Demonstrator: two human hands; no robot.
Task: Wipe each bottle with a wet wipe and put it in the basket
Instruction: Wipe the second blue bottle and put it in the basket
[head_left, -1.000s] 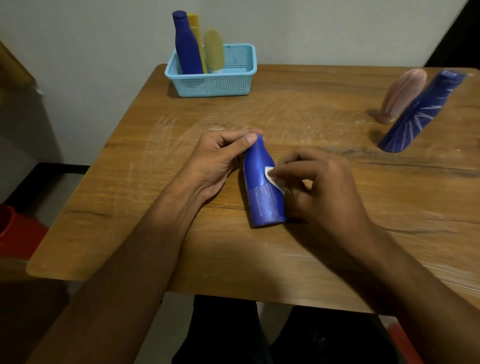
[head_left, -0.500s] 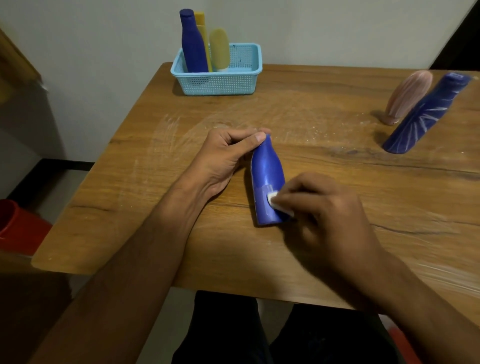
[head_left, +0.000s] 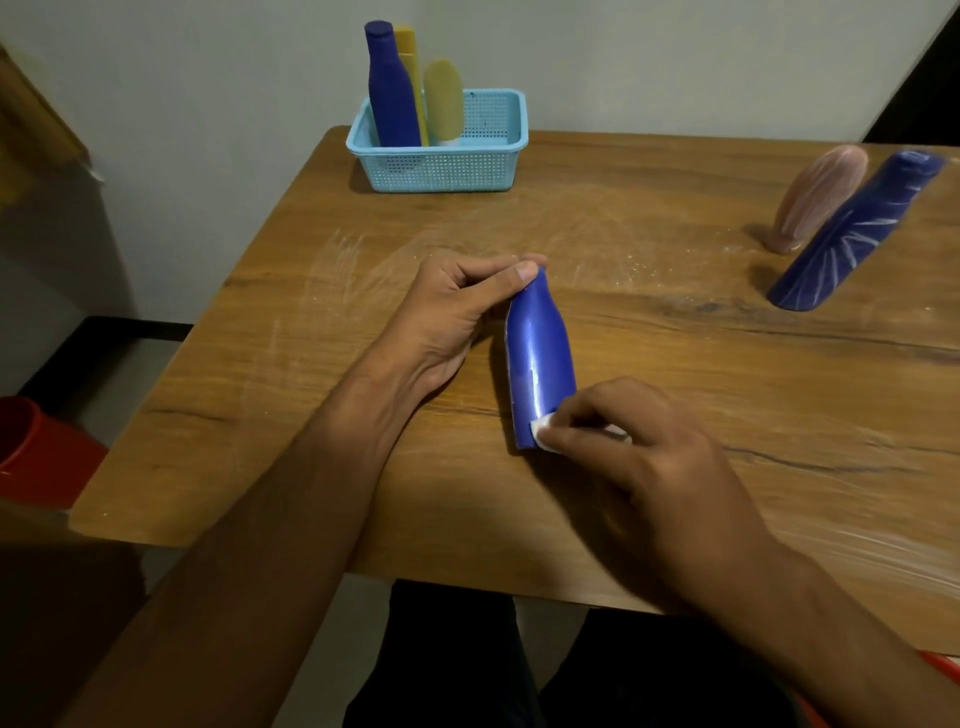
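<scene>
Since a second ago the right hand (head_left: 639, 467) has slid the wet wipe (head_left: 545, 434) from the middle of the blue bottle (head_left: 537, 353) to its base end; the bottle and the left hand (head_left: 452, 317) have hardly shifted.

Head view, with every place taken from the basket (head_left: 441, 161) at the far edge of the table (head_left: 260, 415). The blue bottle lies on its side on the bare wood, well apart from the basket, toward the person and a little to the right of it. Its long axis runs almost straight toward the basket, the cap end pointing at it and the flat base toward the person. The left hand pinches the cap end between thumb and curled fingers, steadying it. The right hand pinches the folded wipe and presses it on the bottle's base end.

The bottle looks like smooth, stiff plastic with a gloss down its length. It is probably light, and it will likely be slick where wet, so the narrow neck the left hand already holds seems the surest grip for lifting it.

In the basket stand a tall blue bottle (head_left: 389, 88), a yellow bottle (head_left: 410, 67) and a pale yellow bottle (head_left: 442, 98). Far to the right of the basket stand a pink bottle (head_left: 815, 197) and a streaked blue bottle (head_left: 852, 234), just beside each other.
</scene>
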